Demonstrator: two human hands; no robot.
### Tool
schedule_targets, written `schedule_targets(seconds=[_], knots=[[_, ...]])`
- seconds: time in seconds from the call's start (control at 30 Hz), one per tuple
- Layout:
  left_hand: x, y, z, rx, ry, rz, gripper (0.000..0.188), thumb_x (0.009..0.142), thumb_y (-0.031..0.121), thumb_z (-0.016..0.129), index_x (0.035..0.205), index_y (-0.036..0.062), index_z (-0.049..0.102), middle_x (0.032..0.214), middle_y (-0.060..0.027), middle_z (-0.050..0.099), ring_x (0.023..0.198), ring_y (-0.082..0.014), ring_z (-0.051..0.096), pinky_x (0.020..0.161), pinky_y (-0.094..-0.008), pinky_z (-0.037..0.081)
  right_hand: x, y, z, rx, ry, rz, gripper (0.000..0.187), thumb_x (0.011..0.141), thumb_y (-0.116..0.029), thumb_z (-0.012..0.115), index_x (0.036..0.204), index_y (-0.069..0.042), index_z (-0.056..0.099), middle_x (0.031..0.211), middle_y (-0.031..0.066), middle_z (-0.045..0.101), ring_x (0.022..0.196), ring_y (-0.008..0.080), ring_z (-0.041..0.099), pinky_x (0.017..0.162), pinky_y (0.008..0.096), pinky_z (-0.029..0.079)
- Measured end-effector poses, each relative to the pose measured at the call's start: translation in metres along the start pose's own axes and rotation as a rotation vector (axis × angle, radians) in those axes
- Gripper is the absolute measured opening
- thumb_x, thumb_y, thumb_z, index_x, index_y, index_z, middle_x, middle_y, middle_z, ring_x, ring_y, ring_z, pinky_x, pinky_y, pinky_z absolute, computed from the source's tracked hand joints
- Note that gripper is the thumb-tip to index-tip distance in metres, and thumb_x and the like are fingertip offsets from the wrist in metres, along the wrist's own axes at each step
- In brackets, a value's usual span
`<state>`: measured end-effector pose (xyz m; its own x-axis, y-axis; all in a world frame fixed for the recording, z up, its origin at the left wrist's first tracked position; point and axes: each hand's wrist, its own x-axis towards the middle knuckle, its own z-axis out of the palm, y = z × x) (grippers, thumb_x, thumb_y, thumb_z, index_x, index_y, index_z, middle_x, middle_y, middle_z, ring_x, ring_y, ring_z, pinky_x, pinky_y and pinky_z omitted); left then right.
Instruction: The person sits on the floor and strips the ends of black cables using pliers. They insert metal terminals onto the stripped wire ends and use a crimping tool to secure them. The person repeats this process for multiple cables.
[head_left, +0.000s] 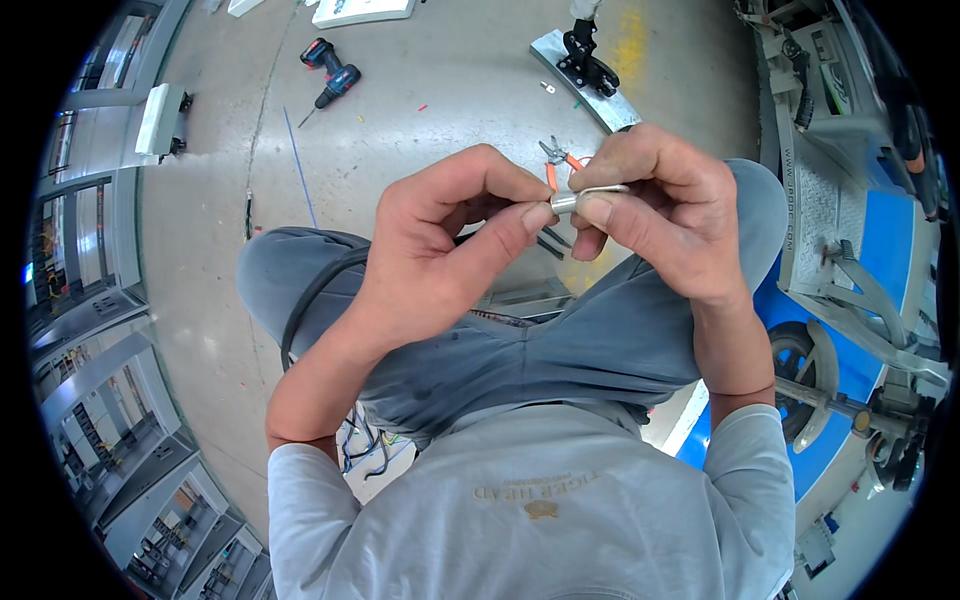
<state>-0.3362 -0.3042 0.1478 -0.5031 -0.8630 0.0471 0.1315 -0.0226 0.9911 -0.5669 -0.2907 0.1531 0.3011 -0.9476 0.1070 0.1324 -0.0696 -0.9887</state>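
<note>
A silver cable lug [565, 203] with a round barrel and a flat tongue sits between my two hands, above my lap. My right hand [665, 200] is closed, thumb and fingers pinching the lug by its tongue end. At the barrel's open end, my left hand [450, 225] is pinched closed. A thick black cable [318, 290] arcs over my left thigh and passes behind that hand, toward the fingertips. The cable's end is hidden in the fingers, so how far it sits in the barrel does not show. Orange-handled pliers [552, 172] lie on the floor just beyond my hands.
A cordless drill [332, 75] lies on the floor ahead left, near a thin blue strip [299, 165]. Ahead right, a black tool [587, 68] rests on a metal plate [618, 108]. A wheeled cart [840, 220] stands at my right, metal cabinets [100, 400] at my left.
</note>
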Motion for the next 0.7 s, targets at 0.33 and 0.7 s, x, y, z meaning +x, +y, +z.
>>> schedule_targets(seconds=[0.33,0.7], knots=[[0.005,-0.004,-0.007,-0.131,-0.060,-0.178,0.011,0.099,0.003,0.070,0.109,-0.0011,0.069,0.100,-0.0080,0.074,0.087,-0.0096,0.066,0.077,-0.0248,0.054,0.004,-0.009,-0.005,-0.071,0.005,0.184,0.007,0.095,-0.002,0.067,0.099,0.004,0.069,0.081,0.0039,0.069,0.064,0.0080,0.069,0.055,0.0206,0.052],[-0.001,-0.011,-0.001,0.073,0.005,-0.105,0.027,0.096,-0.004,0.070,0.123,-0.0024,0.065,0.106,-0.0079,0.073,0.102,-0.0121,0.069,0.089,-0.0274,0.055,0.005,0.000,-0.002,-0.008,0.002,0.301,0.008,0.095,-0.005,0.068,0.098,0.002,0.068,0.078,0.0019,0.067,0.061,0.0062,0.066,0.053,0.0200,0.051]])
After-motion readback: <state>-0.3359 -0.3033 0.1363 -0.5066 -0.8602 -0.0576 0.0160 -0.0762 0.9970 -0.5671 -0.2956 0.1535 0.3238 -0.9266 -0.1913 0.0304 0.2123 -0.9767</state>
